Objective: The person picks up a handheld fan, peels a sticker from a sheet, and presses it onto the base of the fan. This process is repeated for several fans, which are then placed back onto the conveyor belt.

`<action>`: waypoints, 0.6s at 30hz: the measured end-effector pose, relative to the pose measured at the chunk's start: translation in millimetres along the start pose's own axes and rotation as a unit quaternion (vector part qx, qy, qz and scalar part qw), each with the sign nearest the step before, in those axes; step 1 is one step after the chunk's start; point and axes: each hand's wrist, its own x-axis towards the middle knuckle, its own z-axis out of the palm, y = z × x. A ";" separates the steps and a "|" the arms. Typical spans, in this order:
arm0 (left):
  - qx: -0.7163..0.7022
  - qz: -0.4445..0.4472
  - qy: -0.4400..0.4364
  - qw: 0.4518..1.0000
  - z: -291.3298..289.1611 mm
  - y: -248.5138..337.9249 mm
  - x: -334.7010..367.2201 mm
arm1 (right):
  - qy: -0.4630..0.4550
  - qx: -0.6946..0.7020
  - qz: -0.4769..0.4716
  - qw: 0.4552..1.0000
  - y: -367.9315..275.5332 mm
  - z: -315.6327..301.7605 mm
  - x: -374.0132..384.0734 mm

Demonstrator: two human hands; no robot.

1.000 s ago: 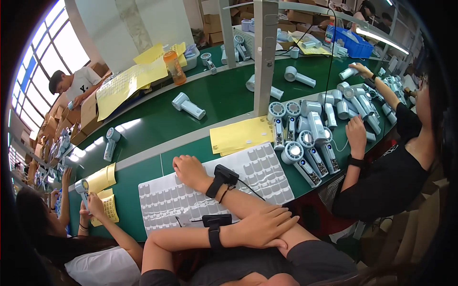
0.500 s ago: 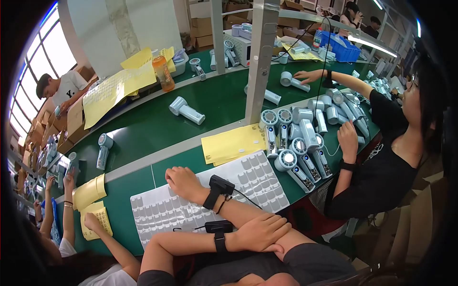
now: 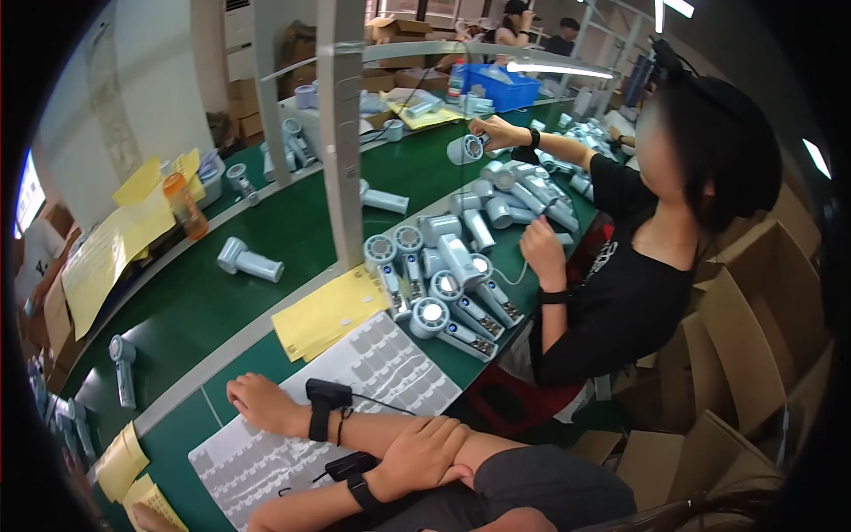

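My right hand (image 3: 261, 403) rests at the far left part of a white sheet of grey die-cut stickers (image 3: 390, 355), loosely bent with nothing in it. Across my right forearm (image 3: 381, 432) lies my left hand (image 3: 424, 457), its fingers wrapped over it. Both wrists wear dark straps with small black boxes. Beyond the sheet, yellow paper sheets (image 3: 328, 310) lie on the green table. Right of them sits a cluster of light-blue handheld fans (image 3: 430, 316), several with opened handles showing their insides.
A co-worker in black at the right holds up a fan (image 3: 465, 150) by its handle. Single fans (image 3: 250, 260) lie on the green belt beyond a metal rail and post (image 3: 341, 151). An orange bottle (image 3: 184, 206) and a blue crate (image 3: 501, 87) stand farther back. Cardboard boxes (image 3: 745, 310) fill the right.
The view has swung right, so the scene sits farther left. The co-worker at the right has lifted a fan off the belt. My hands keep their pose.
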 end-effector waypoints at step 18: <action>0.033 -0.043 0.024 0.998 3.5 -0.9 -5.6 | 0.093 0.094 -0.033 0.991 -10.2 -9.9 5.6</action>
